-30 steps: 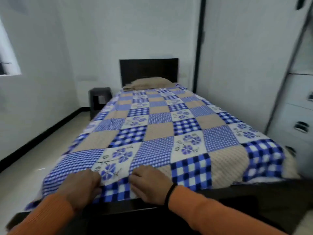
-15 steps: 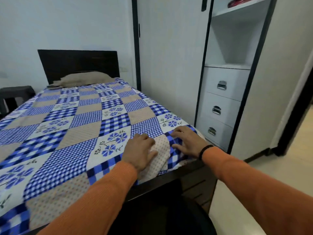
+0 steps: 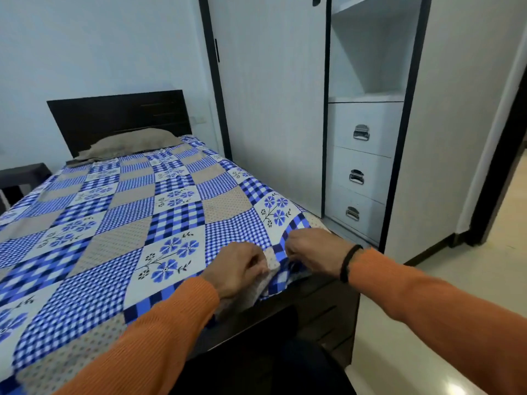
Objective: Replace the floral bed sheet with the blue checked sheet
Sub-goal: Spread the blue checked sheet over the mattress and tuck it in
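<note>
The blue checked sheet (image 3: 119, 223), a patchwork of blue checks, beige squares and blue flowers, lies spread over the whole bed. At the bed's near right corner both my hands bunch its edge. My left hand (image 3: 238, 267) grips a beige fold of the sheet. My right hand (image 3: 315, 255), with a black band at the wrist, grips the blue checked corner just to the right. No floral sheet is in view.
A beige pillow (image 3: 134, 143) lies against the dark headboard (image 3: 119, 118). A dark stool (image 3: 20, 178) stands left of the bed. A white wardrobe with drawers (image 3: 360, 172) stands right of the bed. The dark footboard (image 3: 288, 317) is below my hands.
I have moved from the middle of the foot edge to the right corner. My hands lay flat on the sheet before; now their fingers curl round its bunched corner.
</note>
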`<state>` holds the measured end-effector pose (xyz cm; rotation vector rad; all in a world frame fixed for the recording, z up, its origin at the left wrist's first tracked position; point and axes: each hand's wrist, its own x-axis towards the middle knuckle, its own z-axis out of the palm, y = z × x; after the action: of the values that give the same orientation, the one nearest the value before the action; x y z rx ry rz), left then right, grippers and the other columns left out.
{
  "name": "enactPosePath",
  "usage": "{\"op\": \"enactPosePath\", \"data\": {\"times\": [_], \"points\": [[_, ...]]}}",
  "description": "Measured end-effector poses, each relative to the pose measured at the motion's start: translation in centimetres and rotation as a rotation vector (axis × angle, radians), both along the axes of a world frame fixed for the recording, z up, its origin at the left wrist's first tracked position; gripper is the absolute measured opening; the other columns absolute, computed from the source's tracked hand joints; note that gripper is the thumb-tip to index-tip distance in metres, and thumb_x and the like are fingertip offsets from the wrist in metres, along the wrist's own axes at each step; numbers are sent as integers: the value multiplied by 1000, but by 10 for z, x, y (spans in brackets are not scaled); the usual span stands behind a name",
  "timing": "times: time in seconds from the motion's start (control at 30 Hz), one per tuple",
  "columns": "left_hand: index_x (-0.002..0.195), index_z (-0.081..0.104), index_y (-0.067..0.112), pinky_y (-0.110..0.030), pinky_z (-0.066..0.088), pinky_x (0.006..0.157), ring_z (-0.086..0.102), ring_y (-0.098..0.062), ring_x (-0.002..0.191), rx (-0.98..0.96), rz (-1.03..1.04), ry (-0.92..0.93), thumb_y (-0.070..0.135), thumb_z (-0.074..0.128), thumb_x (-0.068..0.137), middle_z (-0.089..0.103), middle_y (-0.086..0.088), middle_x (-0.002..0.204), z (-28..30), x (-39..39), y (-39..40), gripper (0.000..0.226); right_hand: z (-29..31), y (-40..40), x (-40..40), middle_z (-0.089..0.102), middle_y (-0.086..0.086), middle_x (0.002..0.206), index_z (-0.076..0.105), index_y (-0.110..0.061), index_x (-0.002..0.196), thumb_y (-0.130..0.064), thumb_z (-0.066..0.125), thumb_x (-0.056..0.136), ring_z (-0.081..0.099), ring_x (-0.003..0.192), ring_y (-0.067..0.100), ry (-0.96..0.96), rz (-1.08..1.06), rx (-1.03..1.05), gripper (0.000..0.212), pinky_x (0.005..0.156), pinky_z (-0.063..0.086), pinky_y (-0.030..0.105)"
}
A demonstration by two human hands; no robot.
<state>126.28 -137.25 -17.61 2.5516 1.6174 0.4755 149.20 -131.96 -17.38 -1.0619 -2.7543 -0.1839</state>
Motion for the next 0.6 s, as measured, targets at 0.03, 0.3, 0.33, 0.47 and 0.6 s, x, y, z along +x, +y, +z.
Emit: {"op": "enactPosePath", "data": {"times": [0.03, 0.3, 0.33, 0.47, 0.6], "points": [[91, 70, 22, -33, 51, 79, 61, -10, 82, -3, 13, -30, 33, 67, 92, 68, 8, 89, -4, 2, 1, 12, -1, -2, 5, 57, -2, 99, 63, -17, 96, -19, 61, 97, 52, 89, 17, 10, 2, -13, 3, 80, 44, 29], [114, 57, 33, -32, 45, 93, 50, -11, 103, 308, 223, 80, 64, 47, 95, 57, 10, 111, -23, 41, -1, 38, -29, 51, 23, 63, 0, 114, 68, -21, 109, -30, 71, 91, 60, 100, 16, 772, -563, -180, 20, 91, 49, 30], [120, 55, 33, -35, 44, 99, 49, -12, 108, 330, 225, 106, 64, 45, 96, 57, 9, 118, -23, 44, 2, 41, -33, 56, 26, 66, 4, 117, 69, -17, 115, -30, 69, 93, 61, 105, 20, 792, -631, -257, 26, 92, 49, 33], [129, 49, 32, -44, 34, 110, 47, -18, 121, 316, 245, 235, 60, 45, 98, 53, 6, 130, -27, 55, 20, 42, -24, 59, 37, 68, 1, 102, 73, -13, 113, -23, 66, 96, 63, 100, 20, 759, -623, -516, 21, 84, 48, 33], [122, 55, 30, -42, 34, 109, 52, -17, 115, 348, 250, 280, 49, 40, 104, 59, 8, 123, -26, 63, 30, 30, -21, 61, 52, 70, 2, 92, 73, -17, 88, -13, 79, 85, 64, 90, 20, 614, -679, -446, 8, 77, 48, 29]]}}
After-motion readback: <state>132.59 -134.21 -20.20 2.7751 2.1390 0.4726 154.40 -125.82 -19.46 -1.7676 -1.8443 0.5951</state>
